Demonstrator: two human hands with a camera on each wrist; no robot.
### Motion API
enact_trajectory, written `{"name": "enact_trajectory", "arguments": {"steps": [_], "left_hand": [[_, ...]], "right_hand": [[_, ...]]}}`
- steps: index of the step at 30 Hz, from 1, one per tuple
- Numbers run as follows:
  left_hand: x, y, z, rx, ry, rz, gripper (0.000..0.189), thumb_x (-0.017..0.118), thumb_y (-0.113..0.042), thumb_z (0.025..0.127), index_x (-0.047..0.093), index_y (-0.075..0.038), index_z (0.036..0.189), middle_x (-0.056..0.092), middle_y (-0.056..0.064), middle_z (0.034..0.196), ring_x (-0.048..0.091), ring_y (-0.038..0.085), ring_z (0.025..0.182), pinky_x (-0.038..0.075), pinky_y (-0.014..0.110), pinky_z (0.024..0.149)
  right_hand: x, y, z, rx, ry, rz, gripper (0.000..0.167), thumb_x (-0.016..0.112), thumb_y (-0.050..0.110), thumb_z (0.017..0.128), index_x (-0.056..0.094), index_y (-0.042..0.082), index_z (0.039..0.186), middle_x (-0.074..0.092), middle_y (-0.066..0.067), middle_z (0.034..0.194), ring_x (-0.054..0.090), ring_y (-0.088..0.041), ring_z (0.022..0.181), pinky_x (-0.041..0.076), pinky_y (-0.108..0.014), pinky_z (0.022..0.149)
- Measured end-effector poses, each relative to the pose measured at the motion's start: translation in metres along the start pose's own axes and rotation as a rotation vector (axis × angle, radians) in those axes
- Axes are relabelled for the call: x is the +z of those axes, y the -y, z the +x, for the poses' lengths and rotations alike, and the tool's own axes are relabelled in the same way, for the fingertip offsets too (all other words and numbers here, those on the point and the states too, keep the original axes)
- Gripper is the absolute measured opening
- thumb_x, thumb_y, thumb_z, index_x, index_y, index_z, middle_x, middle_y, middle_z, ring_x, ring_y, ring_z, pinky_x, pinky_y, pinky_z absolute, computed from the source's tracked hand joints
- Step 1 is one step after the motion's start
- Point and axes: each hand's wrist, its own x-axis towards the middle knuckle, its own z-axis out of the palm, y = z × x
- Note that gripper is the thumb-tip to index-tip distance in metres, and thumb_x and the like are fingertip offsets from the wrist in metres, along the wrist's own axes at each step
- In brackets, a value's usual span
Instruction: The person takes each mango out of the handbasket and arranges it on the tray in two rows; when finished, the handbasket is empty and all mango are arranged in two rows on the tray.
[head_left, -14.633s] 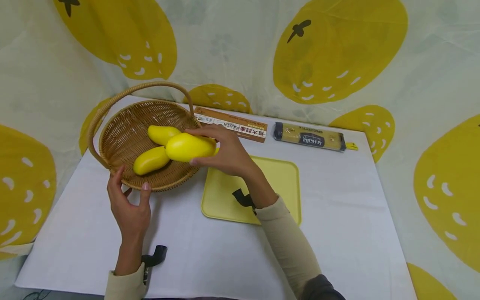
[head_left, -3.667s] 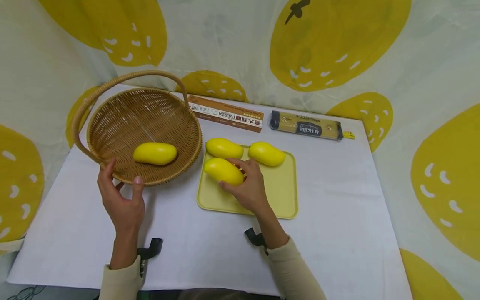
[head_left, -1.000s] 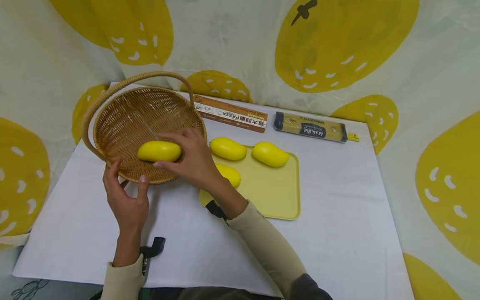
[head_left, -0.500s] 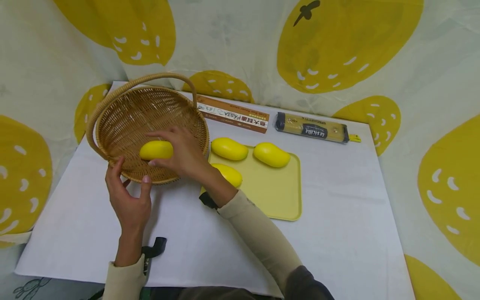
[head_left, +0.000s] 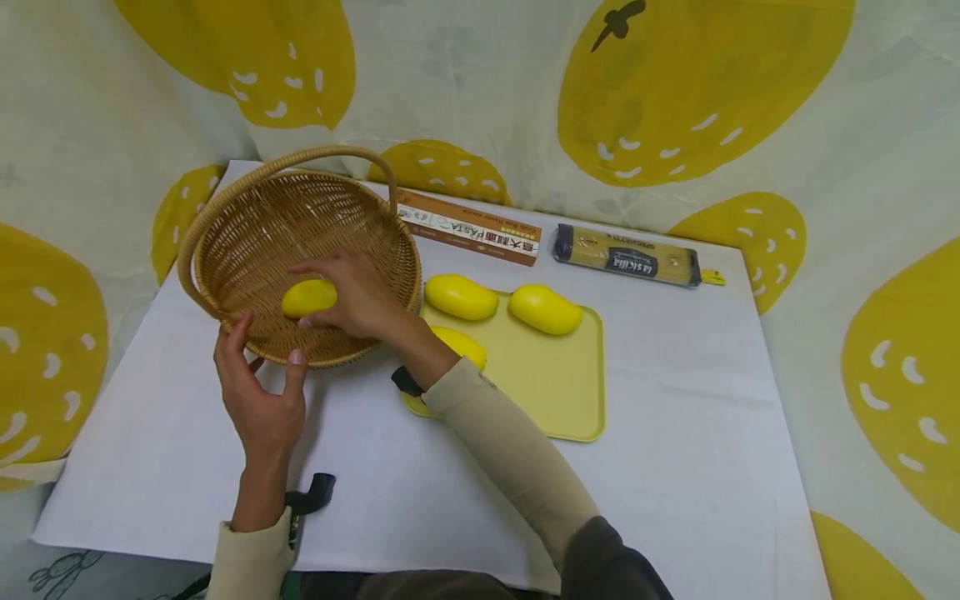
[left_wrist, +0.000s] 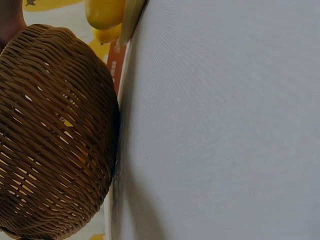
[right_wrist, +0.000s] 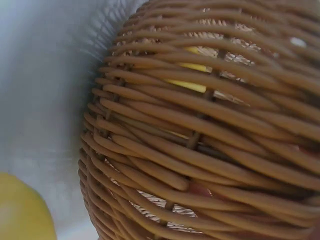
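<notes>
Mango (head_left: 306, 297) lengthwise left-right in basket (head_left: 247, 242)

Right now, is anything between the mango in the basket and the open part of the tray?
Only the basket's near-right rim, which the mango must be lifted over. The right hand already grips it. Three mangoes sit on the tray along its far and left sides; the near-right part is bare.
</notes>
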Motion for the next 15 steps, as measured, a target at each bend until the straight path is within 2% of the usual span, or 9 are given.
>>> {"name": "enact_trajectory", "arguments": {"steps": [7,15], "left_hand": [[0.0,-0.002,0.001,0.0,0.006,-0.016,0.073,0.074,-0.024,0.09,0.048,-0.019,0.158,0.045,0.003,0.165,0.043,0.016,0.151,0.041,0.02,0.102],[0.0,0.001,0.001,0.002,-0.001,-0.01,0.073,0.074,-0.025,0.091,0.048,-0.02,0.159,0.044,0.004,0.165,0.044,0.018,0.15,0.041,0.02,0.102]], "right_hand": [[0.002,-0.007,0.013,-0.004,0.075,0.044,0.076,0.09,0.032,0.085,0.058,0.023,0.154,0.061,0.007,0.154,0.053,-0.016,0.14,0.035,-0.029,0.119],[0.004,-0.012,0.027,0.078,0.181,0.046,0.073,0.088,0.027,0.089,0.057,0.029,0.155,0.056,0.009,0.159,0.047,-0.016,0.147,0.034,-0.031,0.123]]}}
